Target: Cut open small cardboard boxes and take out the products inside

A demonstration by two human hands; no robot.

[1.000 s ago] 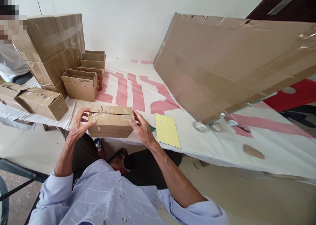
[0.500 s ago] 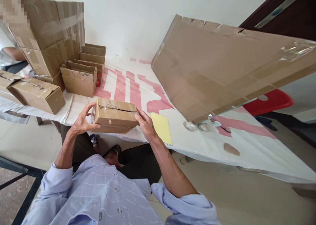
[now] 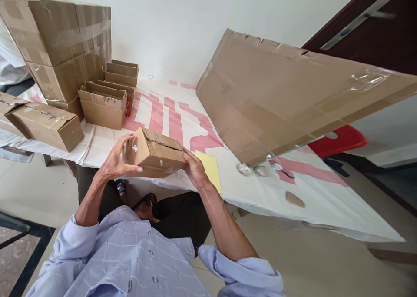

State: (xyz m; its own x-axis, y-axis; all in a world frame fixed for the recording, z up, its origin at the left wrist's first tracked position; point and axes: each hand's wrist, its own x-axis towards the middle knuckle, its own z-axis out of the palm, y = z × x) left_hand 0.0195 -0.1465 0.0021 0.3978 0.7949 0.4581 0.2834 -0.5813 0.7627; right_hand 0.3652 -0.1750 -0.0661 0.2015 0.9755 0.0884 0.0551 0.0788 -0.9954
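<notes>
A small brown cardboard box is held between my two hands at the table's front edge. Its top has a torn seam, and a small white label shows on its left end. My left hand curves round that left end, thumb along the lower front and fingers toward the back. At the right end, my right hand grips the box; its fingertips are partly hidden behind it. Just right of this hand lies a yellow sheet, partly covered by the hand.
Stacked cartons stand at the left, beside open boxes and a closed box. A large cardboard sheet leans at the right. Tape rolls lie below it, near a brown scrap. A red stool stands behind.
The box has turned in my hands, so its left end with the white label now shows. Both hands moved with it. The whole view has shifted slightly.
</notes>
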